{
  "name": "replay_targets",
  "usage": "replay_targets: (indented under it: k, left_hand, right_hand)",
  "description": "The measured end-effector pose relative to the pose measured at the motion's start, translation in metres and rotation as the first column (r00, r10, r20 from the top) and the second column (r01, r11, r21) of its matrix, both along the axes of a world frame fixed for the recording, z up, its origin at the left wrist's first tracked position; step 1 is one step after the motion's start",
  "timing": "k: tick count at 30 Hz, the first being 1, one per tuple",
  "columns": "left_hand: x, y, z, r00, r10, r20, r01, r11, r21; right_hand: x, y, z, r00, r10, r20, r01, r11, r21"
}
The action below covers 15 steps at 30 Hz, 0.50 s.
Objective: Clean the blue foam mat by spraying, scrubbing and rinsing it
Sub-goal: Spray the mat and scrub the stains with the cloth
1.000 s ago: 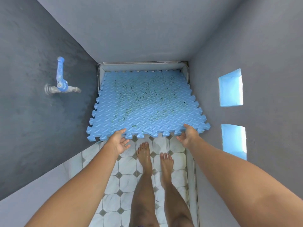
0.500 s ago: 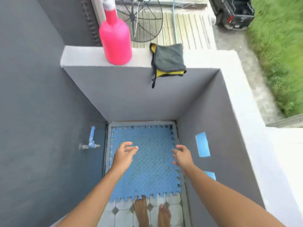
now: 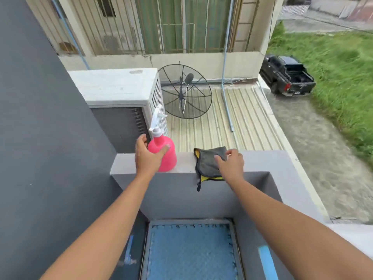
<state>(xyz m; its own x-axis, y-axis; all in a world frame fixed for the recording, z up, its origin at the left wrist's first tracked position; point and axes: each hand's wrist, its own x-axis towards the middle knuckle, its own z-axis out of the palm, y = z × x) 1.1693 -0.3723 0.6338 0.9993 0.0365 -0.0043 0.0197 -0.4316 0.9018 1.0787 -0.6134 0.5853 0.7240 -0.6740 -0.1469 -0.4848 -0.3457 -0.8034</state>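
- blue foam mat [image 3: 191,253] lies flat on the floor at 6 o'clock, let go since a second ago.
- left hand [image 3: 146,156], empty half a second back, now curls round the pink spray bottle [image 3: 170,161] on the grey ledge [image 3: 185,163], 11 o'clock.
- right hand [image 3: 232,164], also raised, pinches the grey-yellow cloth [image 3: 205,165], 1 o'clock.

No text can be read: the badge on the air conditioner [image 3: 135,72] and the plate on the pickup truck [image 3: 286,74] are too blurred.
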Motion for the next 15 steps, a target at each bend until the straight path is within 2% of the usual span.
replay_targets:
  k: [3, 5, 10, 15]
  left_hand:
    - [0.035, -0.016, 0.015, 0.998, -0.060, -0.037, 0.057, 0.995, -0.077]
    - [0.047, -0.030, 0.029, 0.994, -0.112, -0.018, 0.107, 0.979, -0.174]
    - [0.052, -0.035, 0.032, 0.991, -0.121, 0.056, 0.133, 0.942, -0.308]
    - [0.012, -0.033, 0.027, 0.991, -0.095, 0.090, 0.111, 0.976, -0.186]
  right_hand:
    - [0.022, -0.009, -0.012, 0.967, 0.034, -0.254, -0.042, 0.999, -0.024]
    - [0.027, -0.013, -0.019, 0.945, 0.024, -0.327, -0.033, 0.999, -0.022]
    - [0.034, -0.024, -0.030, 0.956, -0.001, -0.295, 0.010, 1.000, 0.030]
    - [0.034, -0.025, -0.026, 0.952, 0.038, -0.303, 0.000, 0.993, 0.121]
